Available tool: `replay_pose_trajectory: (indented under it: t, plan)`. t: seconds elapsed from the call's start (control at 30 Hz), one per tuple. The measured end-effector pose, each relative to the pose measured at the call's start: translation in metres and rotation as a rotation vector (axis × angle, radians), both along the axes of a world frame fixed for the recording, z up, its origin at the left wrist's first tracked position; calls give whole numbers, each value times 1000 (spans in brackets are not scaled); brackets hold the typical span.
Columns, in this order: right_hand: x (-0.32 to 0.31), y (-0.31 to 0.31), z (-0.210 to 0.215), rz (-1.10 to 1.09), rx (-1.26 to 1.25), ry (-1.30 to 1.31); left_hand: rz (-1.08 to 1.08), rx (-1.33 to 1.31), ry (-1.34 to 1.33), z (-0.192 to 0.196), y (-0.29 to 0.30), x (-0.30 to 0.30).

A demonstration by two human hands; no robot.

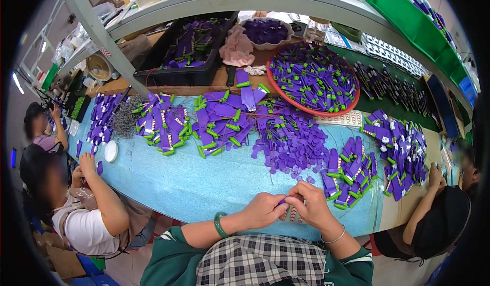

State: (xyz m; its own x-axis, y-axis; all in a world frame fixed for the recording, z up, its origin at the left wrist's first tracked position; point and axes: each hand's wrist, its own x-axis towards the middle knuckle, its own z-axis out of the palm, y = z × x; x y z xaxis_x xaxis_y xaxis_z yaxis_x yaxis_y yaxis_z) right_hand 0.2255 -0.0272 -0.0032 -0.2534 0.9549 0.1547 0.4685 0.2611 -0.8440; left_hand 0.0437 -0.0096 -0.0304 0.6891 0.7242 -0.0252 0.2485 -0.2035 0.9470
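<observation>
My left hand (264, 209) and my right hand (310, 204) meet fingertip to fingertip just above the near edge of the light blue table (204, 184). Between the fingers sits a small purple piece (282, 203), pinched by both hands and mostly hidden. A green bangle circles my left wrist, a thin bracelet my right. Right of my hands lies a pile of purple pieces with green tips (349, 171). A heap of small flat purple parts (291, 143) lies beyond my hands.
A red basin (286, 96) full of purple and green pieces stands at the back, beside a black crate (194, 74) and a white bowl (266, 31). More piles cover the table's left (158, 122) and right (400, 153). People sit at my left (92, 204) and right (439, 219).
</observation>
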Motion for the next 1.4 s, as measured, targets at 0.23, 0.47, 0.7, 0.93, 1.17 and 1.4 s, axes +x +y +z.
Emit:
replay_pose_trajectory:
  t: [0.23, 0.47, 0.7, 0.93, 1.17, 1.4]
  plan:
    - [18, 6, -3, -64, -50, -17, -59, -60, -10, -1, 18, 10]
    - [101, 16, 42, -328, 251, -619, 225, 969, 625, 33, 182, -28]
    - [67, -11, 17, -104, 294, -574, -10, 1484, 735, 44, 255, -54]
    - [24, -20, -2, 65, 231, -449, -15, 1472, 542, 65, 245, -69]
    - [6, -24, -22, 14, 168, -504, 398, 205, -723, 93, 125, -60]
    - [-12, -23, -38, 0, 108, -463, 330, -667, -554, 14, -1, -35]
